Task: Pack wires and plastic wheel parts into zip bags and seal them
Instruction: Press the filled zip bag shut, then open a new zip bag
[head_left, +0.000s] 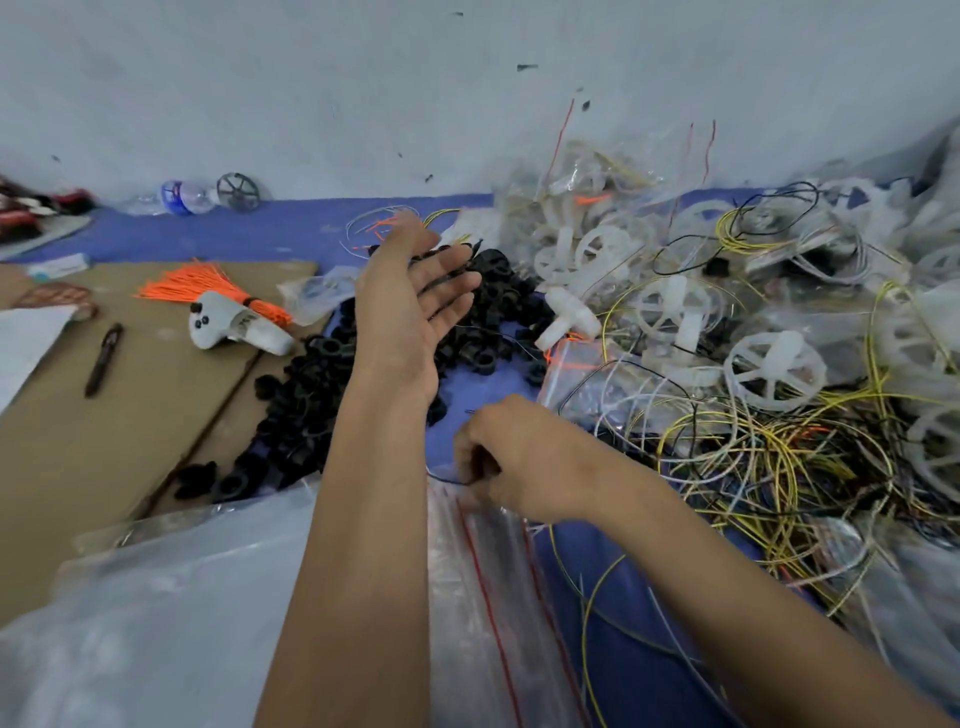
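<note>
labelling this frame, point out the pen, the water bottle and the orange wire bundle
pen (104, 359), head view, middle of its dark barrel
water bottle (179, 197), head view, on its blue label
orange wire bundle (200, 283), head view, on the fanned-out strands

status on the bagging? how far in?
Early to mid. Done: some filled bags sit in the far pile. In hand: the right hand pinches a thin dark wire at the red-striped zip bags; the left hand hangs open over the black parts. Left: loose white wheels and tangled wires.
</note>
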